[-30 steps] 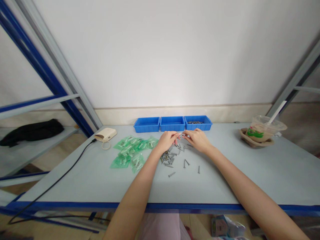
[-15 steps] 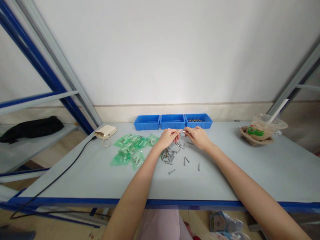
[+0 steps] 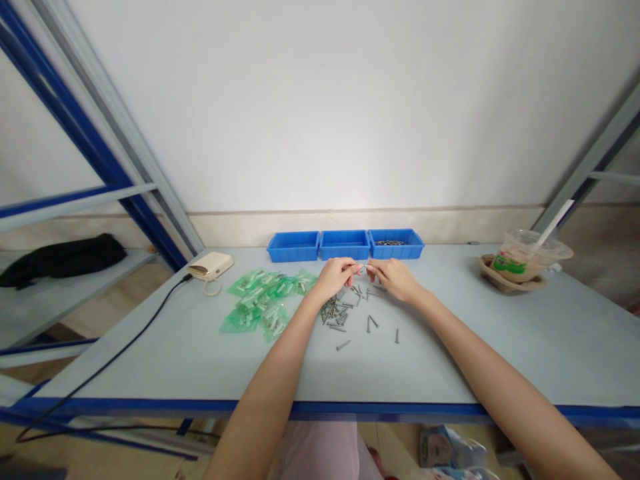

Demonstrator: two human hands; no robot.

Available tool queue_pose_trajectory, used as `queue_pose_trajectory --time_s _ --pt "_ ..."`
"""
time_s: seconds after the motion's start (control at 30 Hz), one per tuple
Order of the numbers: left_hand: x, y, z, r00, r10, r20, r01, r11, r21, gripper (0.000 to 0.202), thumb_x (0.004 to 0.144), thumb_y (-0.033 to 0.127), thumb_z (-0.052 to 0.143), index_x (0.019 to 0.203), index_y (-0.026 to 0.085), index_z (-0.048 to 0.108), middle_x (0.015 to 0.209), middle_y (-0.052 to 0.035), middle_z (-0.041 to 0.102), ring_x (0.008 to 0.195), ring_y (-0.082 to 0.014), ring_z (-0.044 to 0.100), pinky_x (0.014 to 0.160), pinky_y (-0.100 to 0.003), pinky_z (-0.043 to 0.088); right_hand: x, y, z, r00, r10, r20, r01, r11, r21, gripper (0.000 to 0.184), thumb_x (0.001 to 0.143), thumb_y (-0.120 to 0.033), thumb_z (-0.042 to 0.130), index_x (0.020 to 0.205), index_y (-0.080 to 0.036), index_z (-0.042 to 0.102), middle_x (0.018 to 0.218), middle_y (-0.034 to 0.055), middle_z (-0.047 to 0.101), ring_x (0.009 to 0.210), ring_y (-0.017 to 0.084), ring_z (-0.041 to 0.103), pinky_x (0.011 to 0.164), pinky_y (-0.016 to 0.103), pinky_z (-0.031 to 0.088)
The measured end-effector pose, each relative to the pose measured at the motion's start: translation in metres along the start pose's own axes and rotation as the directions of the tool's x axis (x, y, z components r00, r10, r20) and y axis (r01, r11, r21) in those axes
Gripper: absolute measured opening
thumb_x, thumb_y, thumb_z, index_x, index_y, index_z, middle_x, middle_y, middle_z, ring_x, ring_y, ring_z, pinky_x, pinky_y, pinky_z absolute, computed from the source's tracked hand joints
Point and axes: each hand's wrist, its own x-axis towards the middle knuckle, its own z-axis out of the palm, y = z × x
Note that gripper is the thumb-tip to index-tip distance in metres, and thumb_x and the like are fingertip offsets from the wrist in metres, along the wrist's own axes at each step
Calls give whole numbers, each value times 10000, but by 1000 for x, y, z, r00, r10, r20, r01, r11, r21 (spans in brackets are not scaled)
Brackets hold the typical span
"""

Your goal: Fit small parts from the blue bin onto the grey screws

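My left hand (image 3: 340,276) is closed in a pinch above the loose screws, and whatever lies in its fingertips is too small to make out. Facing it, my right hand (image 3: 393,277) pinches a small shiny screw (image 3: 367,267), mostly hidden by the fingers. The two sets of fingertips almost meet. Below them lies a loose pile of metal screws (image 3: 339,312), partly behind my left wrist. Several single screws (image 3: 373,323) are scattered nearer the front edge. Left of my left forearm sit green-tinted plastic bags (image 3: 260,297) with small light and metal parts inside.
Three blue bins (image 3: 345,251) stand in a row behind my hands; the right one holds small metal parts. A cream device (image 3: 213,265) with a black cable (image 3: 145,328) lies left. A plastic drink cup (image 3: 520,257) leans in a cardboard holder (image 3: 510,280) at the right.
My fingertips have come slightly closer together, and less of the shiny screw shows in my right hand. The bags, bins and loose screws have stayed put.
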Motion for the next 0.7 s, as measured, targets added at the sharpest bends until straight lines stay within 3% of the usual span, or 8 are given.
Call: queue_pose_trajectory --time_s 0.13,0.4,0.57,0.7 --pt "-1 1 -1 999 -39 9 39 999 7 443 847 470 409 622 134 590 431 29 498 416 -88 460 499 -204 363 0 -1 0 998 17 -58 -15 999 36 272 940 -331 337 973 -209 578 741 7 657 657 137 577 598 215 296" --pt "-2 5 0 997 -83 -2 83 996 -45 533 846 527 375 581 126 607 415 14 499 410 -93 475 504 -207 386 -1 -1 1 997 14 -75 -5 993 115 275 919 -371 376 919 -207 597 759 15 656 628 132 555 588 213 296" --pt "-1 5 -1 992 -126 5 126 992 -5 615 829 584 354 512 125 611 388 -3 505 389 -96 482 496 -214 387 -1 -5 2 996 -23 -88 33 993 115 284 926 -299 373 829 -193 619 727 21 645 660 129 556 594 210 292" --pt "1 1 -5 985 -167 -42 167 986 -13 641 815 607 355 461 129 594 372 -18 510 349 -94 471 439 -211 372 3 -2 2 996 29 -85 -16 989 147 346 939 -339 326 811 -195 614 684 5 637 635 121 555 587 210 309"
